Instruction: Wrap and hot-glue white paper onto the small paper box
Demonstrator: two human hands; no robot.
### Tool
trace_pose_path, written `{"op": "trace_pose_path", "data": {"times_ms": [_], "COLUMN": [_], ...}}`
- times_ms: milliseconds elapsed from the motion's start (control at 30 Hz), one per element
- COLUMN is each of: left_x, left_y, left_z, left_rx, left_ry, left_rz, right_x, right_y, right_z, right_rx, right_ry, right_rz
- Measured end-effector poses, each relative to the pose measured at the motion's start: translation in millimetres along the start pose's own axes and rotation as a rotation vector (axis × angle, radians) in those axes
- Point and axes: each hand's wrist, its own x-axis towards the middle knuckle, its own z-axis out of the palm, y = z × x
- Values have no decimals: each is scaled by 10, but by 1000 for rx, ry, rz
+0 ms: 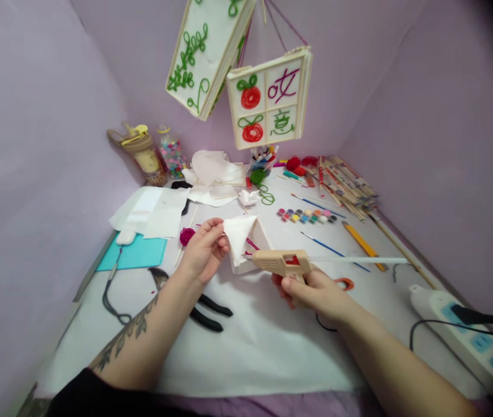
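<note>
1. our left hand (pixel 205 249) pinches the white paper (pixel 236 234) over the small wooden frame (pixel 253 249) at table centre.
2. our right hand (pixel 311 292) has its fingers wrapped round the glue gun (pixel 283 262).
3. the gun's long axis lies sideways, its nozzle pointing left and touching the frame just right of our left fingers.

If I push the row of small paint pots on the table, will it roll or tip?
The paint pots look joined in one low, flat strip, so they would probably slide rather than roll. Being squat, they seem unlikely to tip. They look small and plastic, so likely light; the white sheet beneath may drag along.
</note>
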Motion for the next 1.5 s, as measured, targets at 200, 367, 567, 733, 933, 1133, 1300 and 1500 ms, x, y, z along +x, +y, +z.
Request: {"op": "trace_pose_path", "data": {"times_ms": [200,367,567,733,933,1133,1300,1500], "left_x": [5,12,18,17,16,9,24,33], "left_y": [-37,-51,-43,-49,-47,-46,-60,-62], "left_z": [-16,-25,-11,-8,-16,-7,-14,-51], "left_rx": [-98,-123,-136,-139,-158,-175,-191,-213], "left_ry": [-7,5,26,23,23,35,51,47], "left_rz": [-15,-22,-37,-36,-30,-28,-16,-18], "right_x": [32,66,77,94,87,88,101,97], "right_y": [12,74,108,158,114,121,147,141], "right_z": [77,93,106,97,95,87,71,64], "right_rx": [-18,6,17,35,2,-21,-26,-25], "right_ry": [-13,-21,-20,-18,-1,3,13,37], "right_rz": [29,21,26,20,24,28,16,-11]}}
